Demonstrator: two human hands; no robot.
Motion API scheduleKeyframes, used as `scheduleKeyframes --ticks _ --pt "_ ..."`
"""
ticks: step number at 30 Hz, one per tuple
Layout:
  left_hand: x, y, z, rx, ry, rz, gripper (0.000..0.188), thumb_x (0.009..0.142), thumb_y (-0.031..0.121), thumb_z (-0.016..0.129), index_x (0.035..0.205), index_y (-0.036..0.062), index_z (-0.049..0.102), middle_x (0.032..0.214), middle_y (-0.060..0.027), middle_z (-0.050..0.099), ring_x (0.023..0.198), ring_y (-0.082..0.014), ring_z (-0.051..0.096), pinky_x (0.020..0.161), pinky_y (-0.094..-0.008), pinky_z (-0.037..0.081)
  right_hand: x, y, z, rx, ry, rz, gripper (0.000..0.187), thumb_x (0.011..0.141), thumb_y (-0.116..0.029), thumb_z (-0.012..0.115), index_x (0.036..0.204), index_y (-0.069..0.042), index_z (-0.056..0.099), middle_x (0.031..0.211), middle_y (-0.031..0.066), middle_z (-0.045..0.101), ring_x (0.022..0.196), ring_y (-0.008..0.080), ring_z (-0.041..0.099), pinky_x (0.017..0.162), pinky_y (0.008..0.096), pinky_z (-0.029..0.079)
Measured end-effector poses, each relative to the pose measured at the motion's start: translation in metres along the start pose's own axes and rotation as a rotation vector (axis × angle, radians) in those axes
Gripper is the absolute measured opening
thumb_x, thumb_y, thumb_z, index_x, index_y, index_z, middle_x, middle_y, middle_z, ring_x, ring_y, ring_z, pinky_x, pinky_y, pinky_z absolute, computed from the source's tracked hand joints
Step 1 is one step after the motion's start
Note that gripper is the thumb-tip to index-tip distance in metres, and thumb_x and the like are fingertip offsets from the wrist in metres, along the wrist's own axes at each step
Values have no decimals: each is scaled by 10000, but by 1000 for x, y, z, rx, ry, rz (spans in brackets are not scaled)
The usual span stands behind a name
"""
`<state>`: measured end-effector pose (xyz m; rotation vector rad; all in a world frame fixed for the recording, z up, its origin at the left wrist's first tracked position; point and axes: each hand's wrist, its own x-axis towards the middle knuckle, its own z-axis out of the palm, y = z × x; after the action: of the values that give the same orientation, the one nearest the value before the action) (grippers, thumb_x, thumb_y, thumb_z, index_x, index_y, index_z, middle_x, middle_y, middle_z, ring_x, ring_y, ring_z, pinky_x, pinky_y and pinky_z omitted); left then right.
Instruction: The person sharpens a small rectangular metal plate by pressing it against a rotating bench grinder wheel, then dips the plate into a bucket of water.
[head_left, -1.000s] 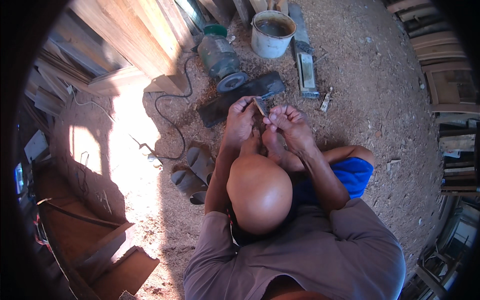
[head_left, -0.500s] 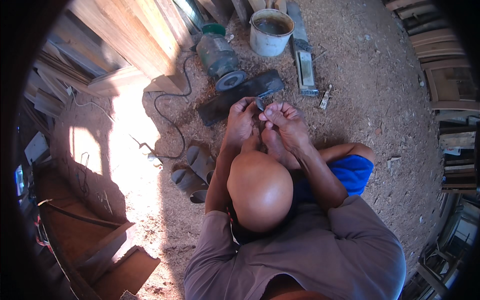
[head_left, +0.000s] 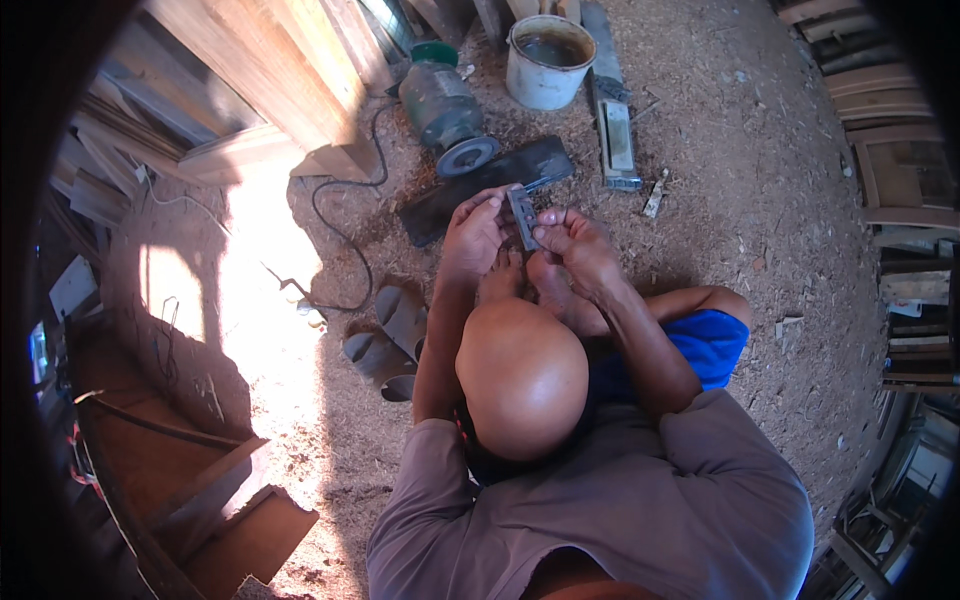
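Between my two hands, above my bare feet, is a narrow flat grey metal blade [head_left: 523,218] with slot-like marks on its face, much like a plane iron. The fingers of my left hand [head_left: 474,232] pinch its far left end. My right hand [head_left: 572,247] has thumb and fingers closed on the near right edge. Just beyond the hands a long dark block or board [head_left: 485,190] lies on the ground. A grinder with a green housing [head_left: 440,108] stands behind it, its round disc [head_left: 468,157] facing me.
A white bucket [head_left: 545,80] of murky liquid stands at the back. Right of it lies a sharpening stone on a holder [head_left: 617,140]. A black cord [head_left: 345,235] curls across the ground at left. Planks [head_left: 270,60] lean far left; wooden frames [head_left: 890,170] line the right.
The blade has turned, so its broad slotted face now shows instead of a small edge. My left hand has shifted slightly left, and the fingers of both hands have changed their hold.
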<state>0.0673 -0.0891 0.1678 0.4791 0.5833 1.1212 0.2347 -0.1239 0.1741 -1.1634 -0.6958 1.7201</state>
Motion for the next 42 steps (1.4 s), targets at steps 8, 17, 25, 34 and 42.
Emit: scheduleKeyframes --ticks 8,17,25,34,42 --pt "4 -5 -17 175 27 -14 186 952 104 563 1096 -3 606 951 -73 653 842 -163 646 753 -328 552 -5 6 0 -69 -47 9 39 895 -47 640 931 -38 651 803 -15 627 679 45 515 600 207 416" --pt "-4 -8 -11 58 -108 45 273 942 74 553 1199 -18 538 1084 -118 620 946 -199 632 850 -371 518 1 2 -8 94 -78 -65 97 890 -105 671 970 -55 650 809 -7 638 686 67 551 652 223 466" --pt "1 4 10 314 -427 54 792 837 162 719 1461 -6 262 1332 -125 499 1072 -186 576 890 -323 492 -4 -18 6 395 -142 5 111 900 -102 651 991 -45 625 811 12 641 624 77 557 579 224 485" --pt "14 -7 28 186 -335 23 745 822 194 752 1402 -17 335 1335 -137 508 893 -148 615 729 -278 530 -5 -22 3 669 -258 119 65 918 -164 633 957 -112 626 794 -25 637 607 62 550 545 224 472" --pt "9 -13 31 120 -126 -84 425 851 116 712 1202 3 502 1018 -56 586 848 -87 589 682 -203 512 -2 -17 4 691 -150 188 90 930 -224 626 958 -139 631 789 -54 637 615 48 534 560 207 444"
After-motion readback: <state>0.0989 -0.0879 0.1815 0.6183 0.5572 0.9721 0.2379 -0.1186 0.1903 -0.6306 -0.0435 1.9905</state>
